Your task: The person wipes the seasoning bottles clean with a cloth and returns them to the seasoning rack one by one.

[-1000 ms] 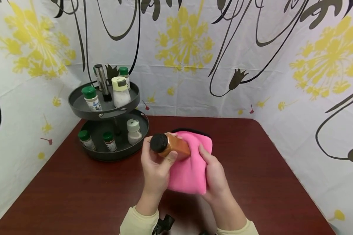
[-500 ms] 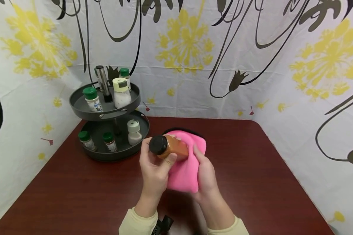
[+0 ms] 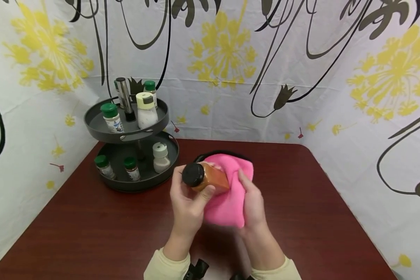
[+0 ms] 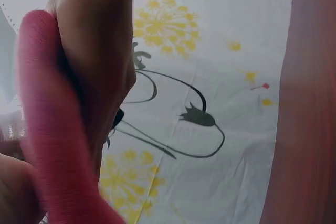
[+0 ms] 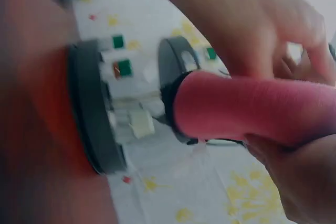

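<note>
My left hand (image 3: 187,208) grips a square-sided spice jar (image 3: 215,178) with a black cap and orange-brown contents, tilted with its cap toward the left. Against the jar's far end lies a pink cloth (image 3: 227,206) with a dark edge, which my right hand (image 3: 255,210) holds with the thumb on top. In the right wrist view the pink cloth (image 5: 252,106) is bunched between both hands. The left wrist view shows the cloth (image 4: 52,119) blurred beside the left hand (image 4: 97,40); the jar is hidden there.
A dark two-tier round rack (image 3: 131,186) stands at the back left of the brown table (image 3: 301,217). It bears several spice bottles, among them a green-capped bottle (image 3: 112,118), a white-capped bottle (image 3: 160,157) and a silver cylinder (image 3: 125,99). A patterned sheet (image 3: 210,124) hangs behind.
The right hand and cloth shift left, then back right, across the jar. The left hand keeps its hold on the jar, which stays nearly in place.
</note>
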The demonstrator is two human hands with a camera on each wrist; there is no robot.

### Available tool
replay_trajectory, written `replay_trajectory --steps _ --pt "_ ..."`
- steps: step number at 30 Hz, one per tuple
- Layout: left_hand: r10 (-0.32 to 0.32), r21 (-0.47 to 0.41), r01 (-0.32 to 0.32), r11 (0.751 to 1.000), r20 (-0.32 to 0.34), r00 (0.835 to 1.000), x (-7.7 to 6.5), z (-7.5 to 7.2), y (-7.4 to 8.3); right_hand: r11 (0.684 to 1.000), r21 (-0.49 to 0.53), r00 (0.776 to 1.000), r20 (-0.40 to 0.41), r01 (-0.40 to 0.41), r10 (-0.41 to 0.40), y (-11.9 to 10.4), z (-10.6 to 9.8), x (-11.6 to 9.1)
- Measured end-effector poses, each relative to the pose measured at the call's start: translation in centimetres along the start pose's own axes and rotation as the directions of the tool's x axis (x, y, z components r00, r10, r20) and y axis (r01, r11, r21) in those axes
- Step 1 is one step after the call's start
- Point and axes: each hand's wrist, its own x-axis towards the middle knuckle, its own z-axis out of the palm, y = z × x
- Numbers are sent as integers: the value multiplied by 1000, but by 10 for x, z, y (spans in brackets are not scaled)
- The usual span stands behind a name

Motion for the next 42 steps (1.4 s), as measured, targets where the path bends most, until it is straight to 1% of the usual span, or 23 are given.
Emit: replay_trajectory --steps 2,4,6,8,10,11,13,16,17,19,20,22,24,26,28,31,32,34,35,37,40,42 --pt "13 4 -12 1000 -12 1000 2 -2 0 999 -17 998 39 -51 52 2 -1 -5" --pt "29 -30 -29 999 -15 999 6 -5 -1 997 -47 997 57 -55 57 -1 -4 -11" --pt "33 -82 -34 996 -14 999 9 -7 -2 998 -57 998 62 -10 14 -8 -7 -14" --pt "32 -116 -33 993 -9 999 10 -7 -2 997 -59 998 37 54 -52 -15 -8 -14" --pt "36 -115 -34 993 8 999 8 -5 -1 995 -31 995 14 96 -96 -19 -7 -11" --pt "38 -103 -36 994 19 999 7 -3 0 994 -14 995 8 104 -104 -20 -6 -9" --pt "48 -83 -47 995 22 999 6 0 2 996 7 996 7 93 -93 -17 -2 -5" --pt "68 -88 -68 994 -3 998 9 2 3 1000 -4 1000 18 23 -23 -8 5 -6" --pt "69 -91 -70 993 -16 998 10 1 3 1000 -14 999 35 -1 2 -5 6 -8" --pt "64 -122 -67 990 -30 998 13 -2 3 998 -35 997 62 -47 49 -4 4 -13" --pt "62 -131 -65 989 -29 998 14 -3 2 998 -45 996 74 -53 56 -6 2 -14" --pt "51 -145 -54 988 -25 998 15 -6 1 998 -54 996 77 -31 35 -12 -2 -14" --pt "29 -181 -33 983 -23 999 14 -6 0 999 -46 999 54 8 -6 -18 -5 -9" --pt "16 -166 -19 986 -20 1000 12 -4 -2 998 -35 999 17 51 -50 -18 -5 -2" --pt "7 -130 -8 992 -14 1000 9 -2 -5 998 -21 998 -12 59 -59 -15 -4 4" --pt "15 -51 -15 999 -11 1000 9 -3 -11 1000 -25 1000 -13 18 -19 -10 -2 5" --pt "16 -46 -17 999 -15 1000 10 -4 -12 999 -39 1000 -7 2 -2 -10 -2 3" --pt "15 -64 -17 998 -28 999 12 -6 -14 997 -69 1000 1 -16 16 -13 -3 -1" --pt "14 -75 -16 997 -36 999 13 -8 -15 997 -82 1000 0 -10 10 -16 -3 -2" --pt "0 -113 -6 994 -46 999 15 -8 -16 996 -86 1000 -8 28 -29 -24 -4 -3" --pt "-23 -171 15 985 -45 999 17 -5 -15 994 -64 995 -41 84 -87 -31 -4 1" --pt "-32 -181 22 983 -49 998 18 -2 -14 995 -44 995 -43 88 -89 -29 -3 6"
